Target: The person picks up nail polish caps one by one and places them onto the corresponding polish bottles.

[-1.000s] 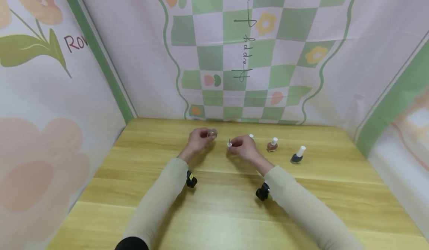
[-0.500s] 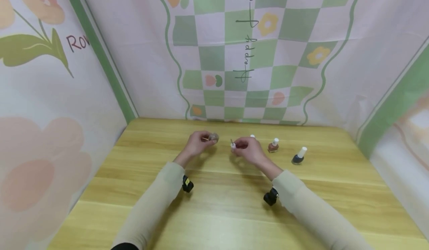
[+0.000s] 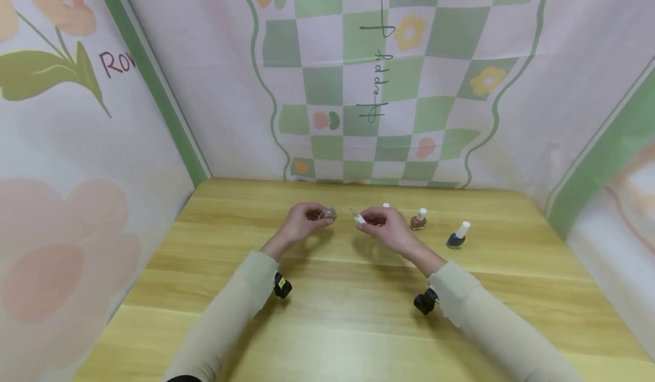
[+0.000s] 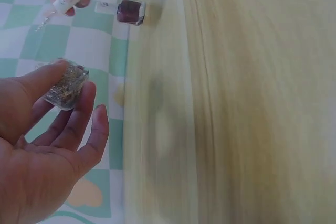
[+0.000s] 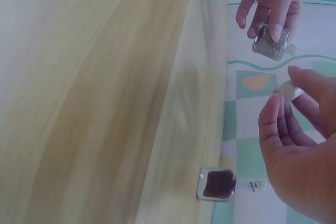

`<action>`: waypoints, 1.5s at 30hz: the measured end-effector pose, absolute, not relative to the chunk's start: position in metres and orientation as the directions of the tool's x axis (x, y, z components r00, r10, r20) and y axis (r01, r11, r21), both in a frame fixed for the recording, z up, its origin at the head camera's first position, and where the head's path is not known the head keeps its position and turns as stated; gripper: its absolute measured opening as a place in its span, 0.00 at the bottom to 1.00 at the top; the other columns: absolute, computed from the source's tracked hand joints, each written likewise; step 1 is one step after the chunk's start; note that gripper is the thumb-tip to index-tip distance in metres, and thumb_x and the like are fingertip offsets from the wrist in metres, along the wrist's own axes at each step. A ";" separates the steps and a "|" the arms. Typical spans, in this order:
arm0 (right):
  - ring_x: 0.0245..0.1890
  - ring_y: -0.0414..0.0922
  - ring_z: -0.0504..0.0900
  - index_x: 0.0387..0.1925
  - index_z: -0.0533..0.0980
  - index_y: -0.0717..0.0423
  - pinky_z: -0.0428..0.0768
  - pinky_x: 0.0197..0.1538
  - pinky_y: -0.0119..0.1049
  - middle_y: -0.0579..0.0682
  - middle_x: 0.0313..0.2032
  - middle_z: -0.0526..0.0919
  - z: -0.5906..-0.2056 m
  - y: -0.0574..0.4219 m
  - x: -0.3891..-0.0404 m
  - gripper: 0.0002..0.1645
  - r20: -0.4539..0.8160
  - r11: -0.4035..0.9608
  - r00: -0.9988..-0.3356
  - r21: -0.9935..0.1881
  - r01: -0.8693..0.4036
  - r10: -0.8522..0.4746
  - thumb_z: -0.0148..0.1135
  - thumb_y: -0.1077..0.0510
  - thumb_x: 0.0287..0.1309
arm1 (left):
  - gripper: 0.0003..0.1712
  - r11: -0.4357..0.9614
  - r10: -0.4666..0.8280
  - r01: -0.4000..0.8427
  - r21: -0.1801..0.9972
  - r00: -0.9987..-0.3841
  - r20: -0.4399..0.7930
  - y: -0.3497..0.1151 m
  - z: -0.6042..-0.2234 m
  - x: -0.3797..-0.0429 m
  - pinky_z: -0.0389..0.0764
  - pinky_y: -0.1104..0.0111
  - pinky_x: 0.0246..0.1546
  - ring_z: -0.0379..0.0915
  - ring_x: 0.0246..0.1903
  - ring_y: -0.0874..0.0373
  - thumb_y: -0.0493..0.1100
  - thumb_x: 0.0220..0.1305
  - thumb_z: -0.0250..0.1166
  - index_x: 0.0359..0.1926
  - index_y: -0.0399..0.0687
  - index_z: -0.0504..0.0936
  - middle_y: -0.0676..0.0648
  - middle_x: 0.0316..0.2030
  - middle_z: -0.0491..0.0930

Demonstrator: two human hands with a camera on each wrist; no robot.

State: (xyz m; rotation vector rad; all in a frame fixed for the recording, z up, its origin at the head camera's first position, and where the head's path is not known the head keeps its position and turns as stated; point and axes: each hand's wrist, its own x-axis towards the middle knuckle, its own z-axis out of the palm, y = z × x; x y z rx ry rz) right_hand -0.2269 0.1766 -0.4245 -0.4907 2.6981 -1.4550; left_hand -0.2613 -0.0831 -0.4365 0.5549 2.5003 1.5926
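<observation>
In the head view my left hand [image 3: 301,223] holds a small clear nail polish bottle [image 3: 329,215] above the table. In the left wrist view the bottle is full of silvery glitter, gripped between thumb and fingers. My right hand [image 3: 393,229], to its right, pinches the white brush cap [image 3: 360,219] between thumb and fingertips. The thin brush [image 4: 45,22] points out of the cap toward the bottle, with something glittery on its tip. Bottle and brush are apart.
On the wooden table [image 3: 327,325], right of my right hand, stand a reddish-brown nail polish bottle [image 3: 418,221] and a dark one [image 3: 456,239], both white-capped. Another white cap [image 3: 386,205] shows behind the right hand. A patterned cloth [image 3: 358,86] hangs behind the table.
Both hands have shifted slightly right, and the left has also come a little nearer. The brush, pointing upward before, now leans left toward the bottle. The standing bottles stay put.
</observation>
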 end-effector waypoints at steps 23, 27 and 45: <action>0.36 0.58 0.81 0.58 0.81 0.59 0.84 0.35 0.44 0.63 0.42 0.84 -0.418 0.196 -0.221 0.19 0.092 0.437 -0.928 -0.863 -0.255 -0.361 0.61 0.53 0.74 | 0.14 0.341 0.497 0.274 0.899 -0.865 0.075 -0.084 -0.441 -0.249 0.84 0.63 0.43 0.79 0.38 0.56 0.41 0.67 0.70 0.51 0.42 0.86 0.46 0.42 0.85; 0.33 0.53 0.80 0.59 0.80 0.57 0.81 0.34 0.45 0.65 0.37 0.82 -0.417 0.196 -0.220 0.18 0.083 0.423 -0.924 -0.871 -0.249 -0.372 0.58 0.53 0.75 | 0.14 0.326 0.507 0.281 0.903 -0.858 0.084 -0.083 -0.442 -0.247 0.84 0.61 0.43 0.78 0.38 0.57 0.42 0.67 0.70 0.52 0.43 0.86 0.47 0.42 0.84; 0.34 0.52 0.81 0.60 0.78 0.62 0.81 0.35 0.39 0.60 0.34 0.81 -0.409 0.197 -0.217 0.20 0.094 0.354 -0.921 -0.905 -0.238 -0.378 0.55 0.54 0.77 | 0.13 0.319 0.500 0.303 0.898 -0.859 0.112 -0.077 -0.443 -0.242 0.81 0.67 0.43 0.79 0.39 0.56 0.41 0.67 0.71 0.50 0.42 0.86 0.46 0.43 0.85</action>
